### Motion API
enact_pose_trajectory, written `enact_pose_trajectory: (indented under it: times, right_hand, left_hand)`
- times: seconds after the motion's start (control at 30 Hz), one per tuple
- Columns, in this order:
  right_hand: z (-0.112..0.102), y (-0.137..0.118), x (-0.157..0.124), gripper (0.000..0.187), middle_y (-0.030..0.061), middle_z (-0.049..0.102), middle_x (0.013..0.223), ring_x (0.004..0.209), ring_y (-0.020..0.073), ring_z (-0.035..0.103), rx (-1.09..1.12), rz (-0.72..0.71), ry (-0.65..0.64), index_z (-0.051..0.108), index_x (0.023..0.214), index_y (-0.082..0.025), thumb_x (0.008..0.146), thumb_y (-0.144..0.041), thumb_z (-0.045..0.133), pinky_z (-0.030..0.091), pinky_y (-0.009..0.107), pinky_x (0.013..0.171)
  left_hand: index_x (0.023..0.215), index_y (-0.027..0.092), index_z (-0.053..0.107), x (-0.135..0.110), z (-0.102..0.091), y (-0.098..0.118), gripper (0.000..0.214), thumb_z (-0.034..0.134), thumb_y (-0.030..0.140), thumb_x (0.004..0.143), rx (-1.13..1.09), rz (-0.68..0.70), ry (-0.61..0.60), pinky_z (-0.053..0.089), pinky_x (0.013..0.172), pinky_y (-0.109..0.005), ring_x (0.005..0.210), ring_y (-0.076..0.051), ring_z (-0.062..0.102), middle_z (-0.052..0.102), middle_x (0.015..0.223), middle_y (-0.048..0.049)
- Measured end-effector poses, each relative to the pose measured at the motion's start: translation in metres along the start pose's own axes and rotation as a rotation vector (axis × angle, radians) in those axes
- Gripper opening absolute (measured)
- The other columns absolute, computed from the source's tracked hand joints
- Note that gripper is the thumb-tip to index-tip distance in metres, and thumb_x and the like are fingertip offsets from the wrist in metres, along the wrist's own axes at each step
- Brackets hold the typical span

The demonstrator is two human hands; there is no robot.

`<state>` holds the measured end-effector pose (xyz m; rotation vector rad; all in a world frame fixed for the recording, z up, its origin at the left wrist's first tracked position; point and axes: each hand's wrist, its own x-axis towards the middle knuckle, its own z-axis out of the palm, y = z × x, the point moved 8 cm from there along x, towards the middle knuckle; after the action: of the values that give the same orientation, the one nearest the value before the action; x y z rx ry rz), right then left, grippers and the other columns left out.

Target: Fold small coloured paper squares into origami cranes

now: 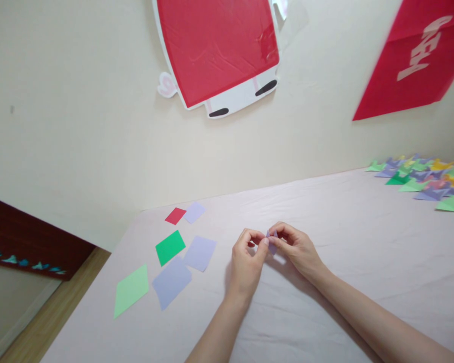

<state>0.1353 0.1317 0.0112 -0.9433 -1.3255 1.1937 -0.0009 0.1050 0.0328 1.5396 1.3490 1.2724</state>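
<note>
Both hands meet above the middle of the pale surface, left hand and right hand pinching a small folded lilac paper between fingertips. It looks light, thin and easily creased, best held at its edges. Loose paper squares lie left.

Both hands, L hand & R hand, pinching small purple paper.

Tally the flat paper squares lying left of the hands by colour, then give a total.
Red: 1
Green: 2
Lavender: 3
Total: 6
</note>
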Motion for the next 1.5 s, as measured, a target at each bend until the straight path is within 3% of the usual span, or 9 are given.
enact_pose_trajectory:
  times: [0.2, 0.37, 0.73, 1.03, 1.5]
  right_hand:
    - [0.002, -0.013, -0.003, 0.017, -0.0003, 0.058, 0.071, 0.069, 0.0168, 0.051, -0.132, -0.101, -0.027, 0.064, 0.071, -0.022, 0.081, -0.035, 0.069, 0.042, 0.028, 0.065]
    - [0.004, -0.022, -0.004, 0.016, 0.0006, 0.058, 0.072, 0.070, 0.0173, 0.054, -0.216, -0.206, -0.033, 0.064, 0.073, -0.022, 0.085, -0.033, 0.067, 0.044, 0.028, 0.066]
    - [0.009, -0.034, -0.008, 0.010, 0.0021, 0.061, 0.080, 0.078, 0.0175, 0.059, -0.308, -0.383, -0.062, 0.066, 0.080, -0.023, 0.088, -0.018, 0.062, 0.047, 0.027, 0.070]
    - [0.007, -0.036, -0.009, 0.012, 0.0029, 0.061, 0.082, 0.083, 0.0186, 0.059, -0.379, -0.442, -0.038, 0.069, 0.084, -0.023, 0.088, -0.015, 0.061, 0.046, 0.029, 0.074]
    - [0.006, -0.031, -0.008, 0.008, 0.0027, 0.065, 0.083, 0.083, 0.0187, 0.060, -0.351, -0.405, -0.041, 0.066, 0.085, -0.023, 0.087, -0.016, 0.063, 0.047, 0.030, 0.076]
  left_hand:
    - [0.079, 0.019, 0.060, 0.002, -0.003, -0.004, 0.011, 0.065, 0.028, 0.082, -0.050, -0.015, 0.030, 0.042, 0.077, -0.027, 0.078, -0.016, 0.056, 0.062, 0.079, 0.0004]
    - [0.077, 0.019, 0.061, 0.002, -0.003, -0.007, 0.016, 0.060, 0.032, 0.086, 0.012, -0.024, 0.021, 0.041, 0.075, -0.027, 0.077, -0.016, 0.056, 0.062, 0.077, -0.0003]
    - [0.069, 0.019, 0.059, 0.000, -0.009, 0.005, 0.018, 0.059, 0.027, 0.086, 0.040, 0.068, 0.103, 0.039, 0.070, -0.025, 0.072, -0.014, 0.053, 0.058, 0.073, 0.0010]
    - [0.069, 0.017, 0.063, 0.002, 0.000, -0.019, 0.022, 0.064, 0.038, 0.076, -0.248, -0.255, 0.024, 0.037, 0.066, -0.025, 0.068, -0.015, 0.050, 0.057, 0.067, 0.0009]
    - [0.069, 0.017, 0.061, 0.001, 0.009, -0.027, 0.033, 0.073, 0.047, 0.067, -0.425, -0.420, -0.103, 0.037, 0.061, -0.023, 0.060, -0.011, 0.049, 0.057, 0.064, 0.0007]
